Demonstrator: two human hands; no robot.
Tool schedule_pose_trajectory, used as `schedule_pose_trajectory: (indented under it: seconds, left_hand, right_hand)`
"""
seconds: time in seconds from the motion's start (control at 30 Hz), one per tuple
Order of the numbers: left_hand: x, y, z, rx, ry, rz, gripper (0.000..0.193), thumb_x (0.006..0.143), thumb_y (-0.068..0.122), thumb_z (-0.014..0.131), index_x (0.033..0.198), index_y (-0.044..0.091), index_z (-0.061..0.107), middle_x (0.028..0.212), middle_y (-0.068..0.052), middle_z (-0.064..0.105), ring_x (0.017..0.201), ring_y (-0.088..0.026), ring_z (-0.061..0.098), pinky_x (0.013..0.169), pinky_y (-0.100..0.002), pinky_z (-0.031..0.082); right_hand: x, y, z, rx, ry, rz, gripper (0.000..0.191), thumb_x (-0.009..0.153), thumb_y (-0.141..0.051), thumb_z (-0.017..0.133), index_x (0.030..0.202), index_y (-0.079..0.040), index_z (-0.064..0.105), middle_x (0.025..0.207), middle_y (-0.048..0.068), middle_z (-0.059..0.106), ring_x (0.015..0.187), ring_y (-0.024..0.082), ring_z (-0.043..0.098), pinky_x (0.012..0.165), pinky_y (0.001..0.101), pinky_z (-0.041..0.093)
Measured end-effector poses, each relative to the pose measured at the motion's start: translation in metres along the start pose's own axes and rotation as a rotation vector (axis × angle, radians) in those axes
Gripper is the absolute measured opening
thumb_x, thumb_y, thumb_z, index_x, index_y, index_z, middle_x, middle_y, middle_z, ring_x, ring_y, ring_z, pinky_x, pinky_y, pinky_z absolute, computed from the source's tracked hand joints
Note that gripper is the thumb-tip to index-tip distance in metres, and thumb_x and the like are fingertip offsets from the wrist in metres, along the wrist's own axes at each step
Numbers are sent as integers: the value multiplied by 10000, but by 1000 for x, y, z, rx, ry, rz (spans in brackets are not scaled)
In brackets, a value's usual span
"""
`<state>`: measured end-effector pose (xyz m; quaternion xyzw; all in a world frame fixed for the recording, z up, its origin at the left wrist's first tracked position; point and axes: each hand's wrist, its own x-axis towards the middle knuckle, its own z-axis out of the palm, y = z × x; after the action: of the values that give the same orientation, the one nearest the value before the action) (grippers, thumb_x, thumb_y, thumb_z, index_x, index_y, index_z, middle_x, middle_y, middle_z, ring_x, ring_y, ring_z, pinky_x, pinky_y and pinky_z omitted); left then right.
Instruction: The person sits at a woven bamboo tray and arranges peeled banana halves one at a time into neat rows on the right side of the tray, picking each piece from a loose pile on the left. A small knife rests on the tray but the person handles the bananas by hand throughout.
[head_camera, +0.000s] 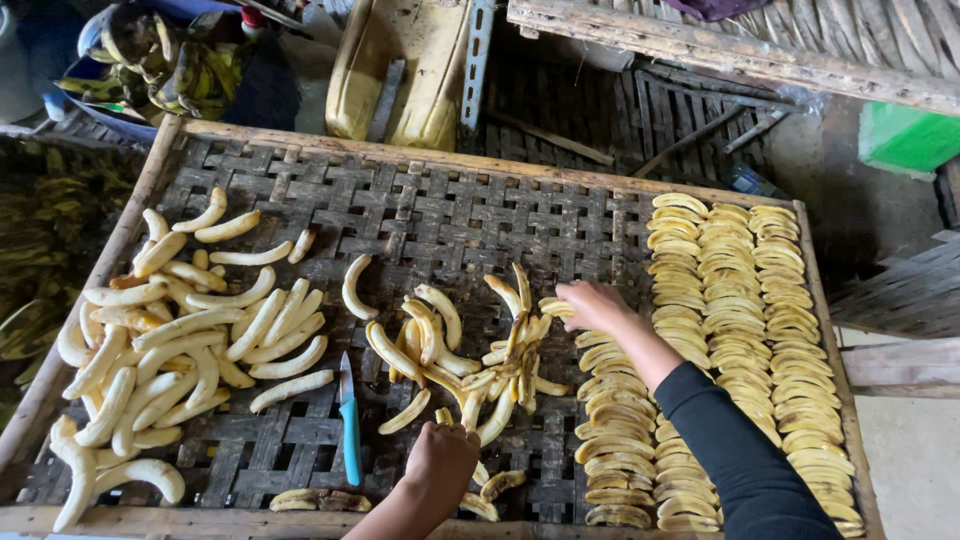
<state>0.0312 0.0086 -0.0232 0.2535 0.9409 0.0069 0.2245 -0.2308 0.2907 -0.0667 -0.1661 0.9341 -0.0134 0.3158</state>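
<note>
While the right hand (592, 304) lies fingers-down on a pale yellow halved banana slice (553, 307) at the head of an unfinished row, the left hand (441, 458) closes over the near edge of the loose heap of split banana halves (470, 350); what it pinches is hidden beneath it. Woven dark bamboo drying tray (420, 200) carries all. Whole peeled bananas (170, 340) lie left; a turquoise-handled knife (348, 415) between. Laid rows (730, 330) are cut off at the bottom edge.

Yellow, lengthwise-cut banana slices (470, 360) lie in a loose, crisscrossed heap at the middle of the woven tray (420, 210).
</note>
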Motion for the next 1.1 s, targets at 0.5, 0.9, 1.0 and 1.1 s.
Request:
schedule_pose_trajectory:
  seconds: [0.5,0.9,1.0,1.1]
  left_hand:
    - [-4,-6,-2,-16,-94,5,422,776,238,824,1114,72,633,1036,-99,695,1011,-280,667,878,-416,455]
    - [2,-2,11,35,-5,-11,236,847,157,740,1057,87,656,964,-89,720,949,-272,692,856,-410,466]
    - [3,-5,9,24,-46,-3,270,827,151,743,1070,74,653,991,-102,714,962,-279,683,857,-413,465]
    - [6,-6,6,23,-81,7,330,826,163,749,1117,52,640,1008,-127,713,957,-292,685,898,-436,458]
  right_hand:
    - [18,13,-34,647,150,69,385,789,-131,820,1033,-47,535,914,61,712,741,179,681,586,295,536]
    - [35,18,-29,564,-2,-96,399,740,-24,821,936,-75,478,894,42,558,761,166,614,618,288,533]
    - [36,20,-36,645,50,-62,367,776,-65,799,934,-76,468,878,47,612,758,165,631,617,288,532]
    - [36,21,-44,547,209,-54,318,842,-152,803,947,-99,507,905,77,604,759,198,589,649,274,530]
